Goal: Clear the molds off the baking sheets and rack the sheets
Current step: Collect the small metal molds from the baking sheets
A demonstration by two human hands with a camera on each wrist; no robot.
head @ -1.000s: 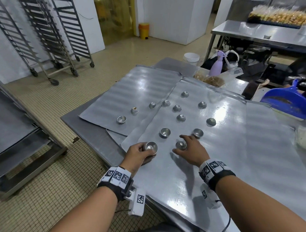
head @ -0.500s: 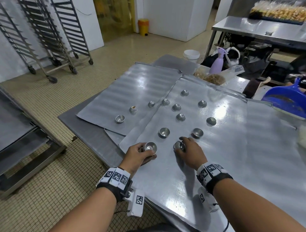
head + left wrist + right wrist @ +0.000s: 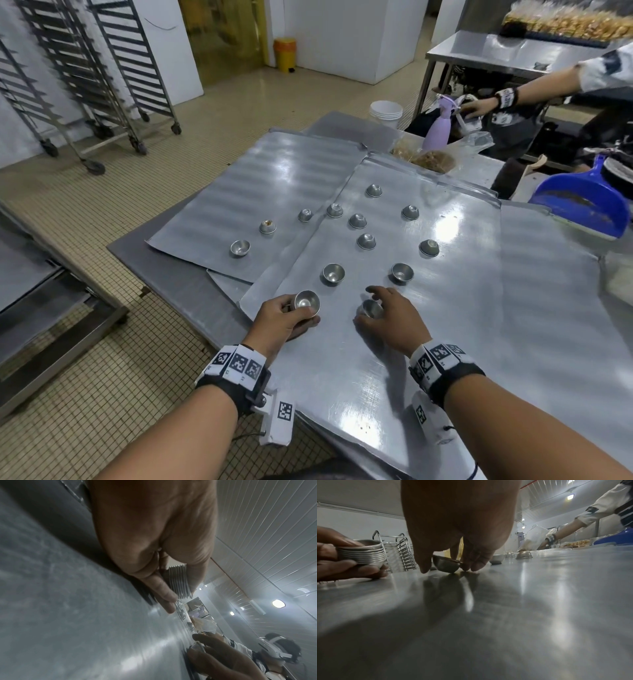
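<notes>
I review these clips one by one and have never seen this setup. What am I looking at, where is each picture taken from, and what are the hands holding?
No machine here: a person wears one camera on the head and one on each wrist, strapped under the patterned bands. The head view looks down on overlapping baking sheets dotted with small metal molds. The left hand grips a nested stack of molds, seen edge-on in the right wrist view. The right hand is curled round a single mold, tilted on the sheet. The left wrist view looks along the left hand's fingers. Wheeled racks stand behind; another person's arm reaches in at top right.
</notes>
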